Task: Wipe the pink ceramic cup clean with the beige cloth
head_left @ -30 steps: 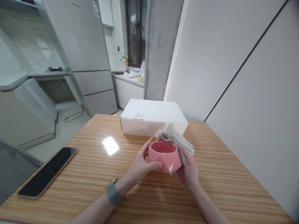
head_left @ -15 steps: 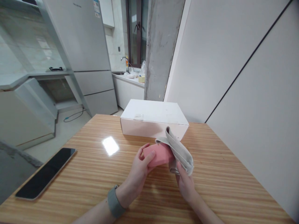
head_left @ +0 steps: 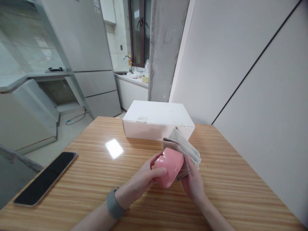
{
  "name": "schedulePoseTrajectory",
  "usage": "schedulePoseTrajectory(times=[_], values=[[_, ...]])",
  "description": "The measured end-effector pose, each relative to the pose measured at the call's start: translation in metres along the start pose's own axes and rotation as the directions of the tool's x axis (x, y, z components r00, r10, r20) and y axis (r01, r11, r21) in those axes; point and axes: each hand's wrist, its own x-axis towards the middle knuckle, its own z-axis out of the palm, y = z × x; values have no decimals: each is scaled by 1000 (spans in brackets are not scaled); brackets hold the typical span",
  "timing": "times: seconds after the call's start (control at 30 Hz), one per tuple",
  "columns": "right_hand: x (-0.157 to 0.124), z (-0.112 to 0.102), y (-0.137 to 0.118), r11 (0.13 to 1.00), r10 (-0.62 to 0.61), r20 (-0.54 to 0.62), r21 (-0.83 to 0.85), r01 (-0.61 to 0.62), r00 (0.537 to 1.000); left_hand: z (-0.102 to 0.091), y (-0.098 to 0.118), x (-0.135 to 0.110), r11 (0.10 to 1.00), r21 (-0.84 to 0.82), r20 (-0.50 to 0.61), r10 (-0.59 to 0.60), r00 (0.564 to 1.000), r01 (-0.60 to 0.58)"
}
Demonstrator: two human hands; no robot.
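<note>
A pink ceramic dish (head_left: pixel 168 166) is held just above the wooden table (head_left: pixel 96 183), tipped so its smooth underside faces me. My left hand (head_left: pixel 146 178) is closed around its left side, thumb on top. My right hand (head_left: pixel 192 183) is closed on a folded beige cloth (head_left: pixel 183 149) and presses it against the dish's right side. A grey band sits on my left wrist.
A white closed box (head_left: pixel 157 120) stands at the table's far edge, just behind the hands. A dark phone (head_left: pixel 45 178) lies face up near the table's left edge. A white wall runs close along the right. A fridge and a kitchen counter stand beyond the table.
The dish went from rim-up to tipped over with its underside toward me. The cloth has shifted round the dish's right side, and both hands stayed in place over the table.
</note>
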Motion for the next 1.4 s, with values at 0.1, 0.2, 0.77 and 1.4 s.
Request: schedulePoseTrajectory(times=[0.1, 0.2, 0.77, 1.4], values=[[-3, 1, -1, 999, 27, -19, -17, -27, 999, -1, 2, 1, 994, 103, -35, 26, 999, -22], [-4, 3, -1, 999, 33, -3, -28, -33, 999, -3, 3, 2, 983, 180, -75, 34, 997, -20], [-17, -5, 0, 818, -192, 453, -417, 397, 871, -8, -3, 5, 996, 86, 64, 11, 998, -16], [12, 5, 6, 988, -40, 89, -147, 53, 995, -4, 0, 4, 955, 292, -42, 71, 997, -56]])
